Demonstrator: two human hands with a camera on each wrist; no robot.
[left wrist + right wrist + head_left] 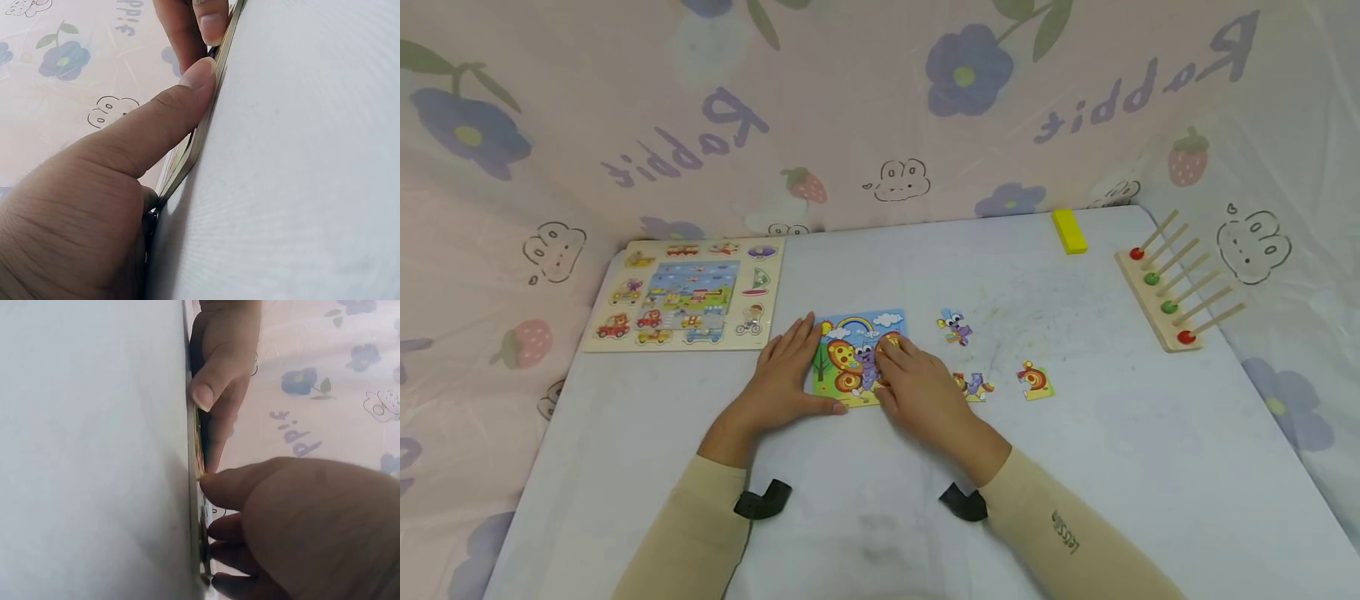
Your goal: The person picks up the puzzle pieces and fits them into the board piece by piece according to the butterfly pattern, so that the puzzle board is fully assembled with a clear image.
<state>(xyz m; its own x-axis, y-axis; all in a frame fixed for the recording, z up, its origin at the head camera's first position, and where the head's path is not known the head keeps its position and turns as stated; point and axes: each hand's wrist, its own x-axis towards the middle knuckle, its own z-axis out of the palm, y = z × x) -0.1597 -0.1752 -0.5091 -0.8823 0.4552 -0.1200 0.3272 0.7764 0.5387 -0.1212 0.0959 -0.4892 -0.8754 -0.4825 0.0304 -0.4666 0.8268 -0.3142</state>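
A colourful butterfly puzzle board (857,325) lies flat on the white table. My left hand (784,375) rests along its left side with fairly straight fingers. The left thumb (169,109) presses on the board's near edge. My right hand (928,396) is over the right part of the board, with bent fingers and thumb on an orange wing puzzle piece (891,340), which they mostly cover. To the right lie loose pieces: a purple butterfly piece (955,327), a piece with purple and orange (976,387) partly behind the right hand, and an orange-ringed piece (1036,381).
A larger wooden vehicle puzzle (752,300) sits at the back left. At the back right are a yellow block (1069,232) and a wooden peg stand (1165,304) with red and green beads. A printed curtain (850,108) hangs behind the table.
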